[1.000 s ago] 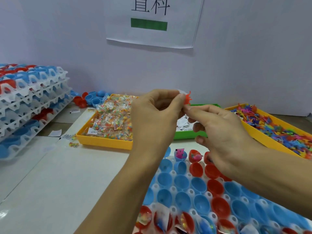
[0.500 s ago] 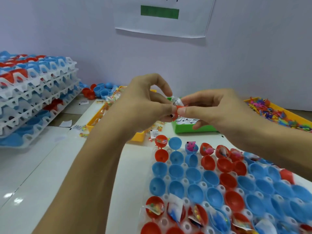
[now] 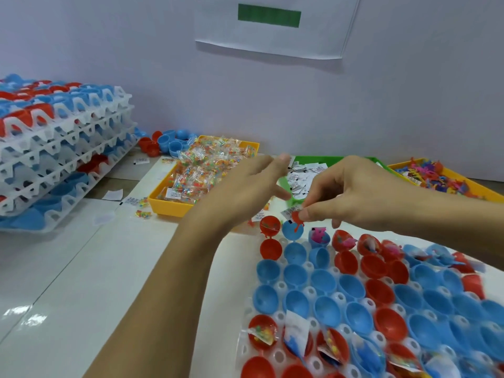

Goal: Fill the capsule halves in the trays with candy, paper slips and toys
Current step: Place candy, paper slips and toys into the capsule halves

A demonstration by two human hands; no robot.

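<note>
The white plastic capsule tray (image 3: 246, 347) holds a patchwork of round blue capsule halves (image 3: 296, 275) and round red capsule halves (image 3: 379, 293). A small red plastic toy (image 3: 297, 217) shows beside a white paper slip printed in black (image 3: 288, 212). The yellow plastic candy tray (image 3: 169, 207) carries clear packets speckled orange, green and yellow (image 3: 207, 170). The green plastic tray (image 3: 313, 159) holds white slips with black print (image 3: 302, 175). Another yellow tray (image 3: 485, 193) holds pink, orange, blue and purple toys (image 3: 436, 175). The stacked white trays (image 3: 62, 148) show red and blue. A white wall sheet (image 3: 272, 36) bears a green bar (image 3: 269, 15).
</note>
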